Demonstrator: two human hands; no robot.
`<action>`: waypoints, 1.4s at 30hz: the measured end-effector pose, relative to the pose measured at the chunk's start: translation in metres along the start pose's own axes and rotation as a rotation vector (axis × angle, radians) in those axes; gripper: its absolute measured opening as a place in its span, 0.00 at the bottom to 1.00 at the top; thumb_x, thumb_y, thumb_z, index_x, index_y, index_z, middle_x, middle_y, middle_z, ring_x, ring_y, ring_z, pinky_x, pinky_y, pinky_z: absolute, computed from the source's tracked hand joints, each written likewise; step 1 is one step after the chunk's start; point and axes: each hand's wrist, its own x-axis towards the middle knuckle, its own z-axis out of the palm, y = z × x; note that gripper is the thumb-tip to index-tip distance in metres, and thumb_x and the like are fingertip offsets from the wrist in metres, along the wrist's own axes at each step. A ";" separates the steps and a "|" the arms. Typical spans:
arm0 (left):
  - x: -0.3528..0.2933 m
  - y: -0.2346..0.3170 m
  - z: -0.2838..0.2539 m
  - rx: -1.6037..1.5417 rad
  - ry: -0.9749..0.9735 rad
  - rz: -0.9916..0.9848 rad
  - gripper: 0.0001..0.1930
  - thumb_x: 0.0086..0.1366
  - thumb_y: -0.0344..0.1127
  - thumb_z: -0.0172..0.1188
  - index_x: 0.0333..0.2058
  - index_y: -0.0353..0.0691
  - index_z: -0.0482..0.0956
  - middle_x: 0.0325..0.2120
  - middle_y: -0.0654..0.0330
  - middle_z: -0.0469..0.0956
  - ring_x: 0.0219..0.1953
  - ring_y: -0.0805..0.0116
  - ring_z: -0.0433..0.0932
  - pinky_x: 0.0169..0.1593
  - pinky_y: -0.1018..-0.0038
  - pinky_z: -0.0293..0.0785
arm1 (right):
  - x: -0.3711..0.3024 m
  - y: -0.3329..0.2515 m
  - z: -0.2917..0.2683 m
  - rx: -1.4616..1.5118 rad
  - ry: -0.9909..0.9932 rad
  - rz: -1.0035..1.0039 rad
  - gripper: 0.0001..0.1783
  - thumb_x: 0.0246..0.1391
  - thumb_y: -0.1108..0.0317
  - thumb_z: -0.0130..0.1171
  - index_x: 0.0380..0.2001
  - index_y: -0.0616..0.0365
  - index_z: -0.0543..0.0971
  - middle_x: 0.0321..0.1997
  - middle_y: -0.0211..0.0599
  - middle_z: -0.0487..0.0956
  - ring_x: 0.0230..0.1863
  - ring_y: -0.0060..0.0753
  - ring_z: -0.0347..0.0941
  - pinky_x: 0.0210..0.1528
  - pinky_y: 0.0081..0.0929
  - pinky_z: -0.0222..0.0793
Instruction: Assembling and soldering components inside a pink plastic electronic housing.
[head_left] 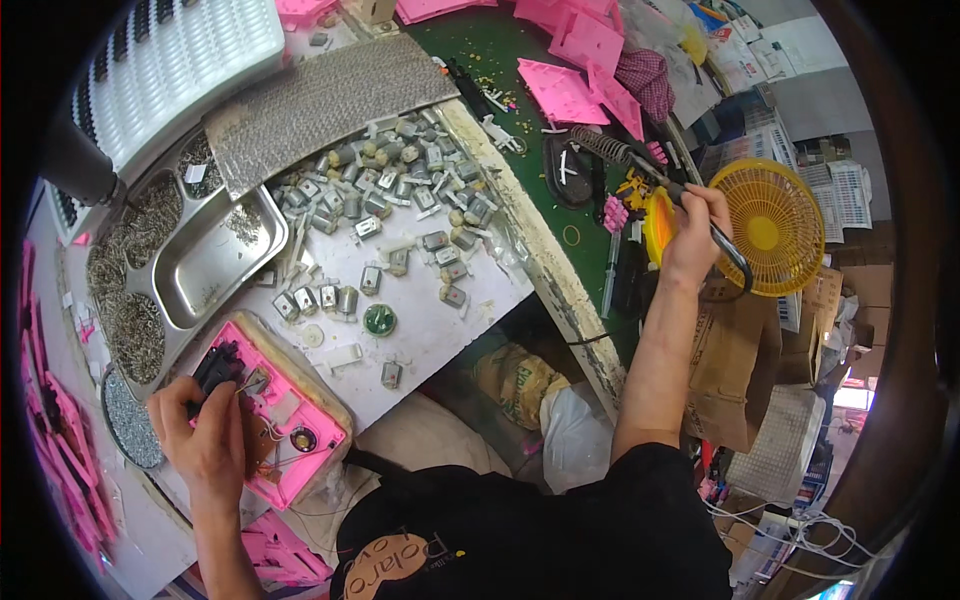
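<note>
My right hand (pixel 695 235) is out at the right, wrapped round the dark handle of a soldering iron (pixel 676 192). The iron's front end points into a coiled-spring stand (pixel 602 146), and its cord curves down behind my wrist. At the lower left, my left hand (pixel 207 435) is closed in a pinch over a pink plastic housing (pixel 327 428). Its fingertips meet beside a black plastic part (pixel 217 368) at the housing's far end; what they pinch is partly hidden. Inside the housing are a round dark-and-brass component (pixel 303 439) and thin wires.
Many small metal motors (pixel 390 185) cover the white table. A steel tray (pixel 215 260) with small metal parts stands at left, near a dark powered tool (pixel 80 160). A yellow basket (pixel 768 228) lies beyond my right hand. Pink panels (pixel 562 92) lie on the green surface.
</note>
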 end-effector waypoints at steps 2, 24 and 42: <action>0.000 0.001 -0.001 -0.023 -0.012 0.013 0.11 0.53 0.25 0.70 0.37 0.39 0.84 0.34 0.55 0.78 0.37 0.55 0.76 0.41 0.62 0.70 | 0.007 0.014 0.008 -0.068 -0.059 0.020 0.04 0.51 0.77 0.61 0.32 0.61 0.82 0.31 0.26 0.77 0.30 0.15 0.69 0.34 0.16 0.64; -0.032 0.016 0.004 -0.173 0.140 -0.135 0.16 0.47 0.29 0.70 0.38 0.44 0.85 0.34 0.64 0.76 0.35 0.63 0.74 0.41 0.65 0.66 | -0.237 -0.113 0.248 -0.144 -1.294 -0.391 0.09 0.47 0.64 0.70 0.24 0.55 0.80 0.25 0.35 0.80 0.31 0.43 0.75 0.37 0.37 0.70; -0.034 0.018 0.008 -0.100 0.052 -0.197 0.16 0.52 0.35 0.66 0.42 0.48 0.87 0.38 0.66 0.74 0.43 0.66 0.71 0.53 0.62 0.59 | -0.236 -0.141 0.263 -0.446 -1.551 -0.047 0.08 0.47 0.67 0.66 0.24 0.59 0.80 0.24 0.41 0.81 0.33 0.42 0.79 0.34 0.41 0.75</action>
